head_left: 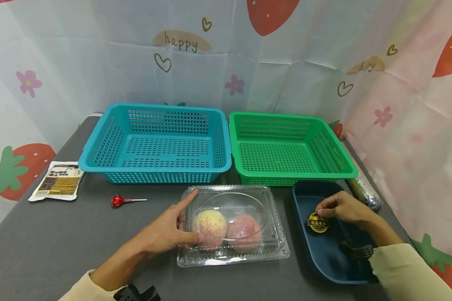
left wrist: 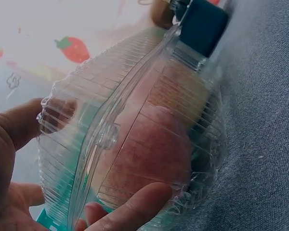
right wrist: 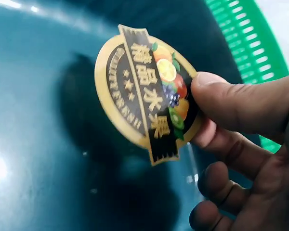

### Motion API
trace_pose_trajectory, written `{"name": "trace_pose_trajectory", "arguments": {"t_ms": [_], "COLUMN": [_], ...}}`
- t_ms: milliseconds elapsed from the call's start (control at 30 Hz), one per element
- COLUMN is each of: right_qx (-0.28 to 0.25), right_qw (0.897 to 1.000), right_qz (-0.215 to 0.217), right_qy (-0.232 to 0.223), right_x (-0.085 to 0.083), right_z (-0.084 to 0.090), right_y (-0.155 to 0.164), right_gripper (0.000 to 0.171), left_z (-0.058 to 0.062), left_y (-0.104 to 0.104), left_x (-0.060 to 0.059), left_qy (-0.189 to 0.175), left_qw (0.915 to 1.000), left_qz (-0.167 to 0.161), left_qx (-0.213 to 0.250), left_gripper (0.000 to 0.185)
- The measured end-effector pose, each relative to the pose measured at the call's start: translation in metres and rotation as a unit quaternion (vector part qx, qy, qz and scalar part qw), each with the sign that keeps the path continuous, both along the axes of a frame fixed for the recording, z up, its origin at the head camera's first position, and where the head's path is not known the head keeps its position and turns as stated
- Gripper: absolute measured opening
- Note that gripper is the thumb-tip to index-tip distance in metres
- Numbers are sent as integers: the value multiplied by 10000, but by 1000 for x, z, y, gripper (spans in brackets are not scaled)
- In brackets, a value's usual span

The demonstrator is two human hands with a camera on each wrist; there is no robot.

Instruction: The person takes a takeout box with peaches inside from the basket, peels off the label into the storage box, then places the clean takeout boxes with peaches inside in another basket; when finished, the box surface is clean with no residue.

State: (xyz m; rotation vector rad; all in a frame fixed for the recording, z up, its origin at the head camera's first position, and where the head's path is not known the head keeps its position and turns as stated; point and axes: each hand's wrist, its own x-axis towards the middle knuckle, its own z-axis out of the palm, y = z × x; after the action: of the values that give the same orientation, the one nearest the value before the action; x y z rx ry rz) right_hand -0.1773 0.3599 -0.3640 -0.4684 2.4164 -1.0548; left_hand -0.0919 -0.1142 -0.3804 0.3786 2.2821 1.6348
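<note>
A clear plastic clamshell box (head_left: 275, 240) stands on the grey table with its lid down. Through the lid show two round peach-like fruits, one yellow and red (head_left: 210, 223), the other pink (head_left: 245, 232). My left hand (head_left: 167, 230) grips the box's left side, thumb at the front and index finger at the far corner. Between thumb and forefinger, my right hand (head_left: 344, 209) pinches a round black-and-gold fruit sticker (right wrist: 144, 91) with printed fruit and lettering. This sticker is held over the dark blue tub (head_left: 325, 259), its face turned up.
Behind the box stand a blue basket (head_left: 162, 175) and a green basket (head_left: 294, 177). Left on the table lie a red lollipop (head_left: 117, 201) and a white-and-gold packet (head_left: 59, 182). A wrapped clear package (head_left: 365, 194) lies right of the tub. Printed curtains hang behind.
</note>
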Motion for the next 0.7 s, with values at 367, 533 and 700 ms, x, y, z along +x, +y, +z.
{"name": "trace_pose_trajectory", "arguments": {"t_ms": [367, 533, 700], "right_qx": [204, 575, 777], "right_qw": [9998, 9980, 9958], "right_qz": [-1, -74, -187], "right_qy": [66, 267, 439], "right_x": [-2, 0, 6], "right_z": [-17, -14, 0], "right_y": [-2, -4, -4], "right_gripper": [18, 20, 30], "left_z": [-1, -1, -1], "left_y": [-2, -2, -1], "left_x": [0, 0, 1], "left_qy": [-63, -103, -198], "left_qw": [9992, 9988, 9983], "left_qz": [-93, -108, -105], "left_qx": [383, 459, 532], "left_gripper": [108, 108, 108]}}
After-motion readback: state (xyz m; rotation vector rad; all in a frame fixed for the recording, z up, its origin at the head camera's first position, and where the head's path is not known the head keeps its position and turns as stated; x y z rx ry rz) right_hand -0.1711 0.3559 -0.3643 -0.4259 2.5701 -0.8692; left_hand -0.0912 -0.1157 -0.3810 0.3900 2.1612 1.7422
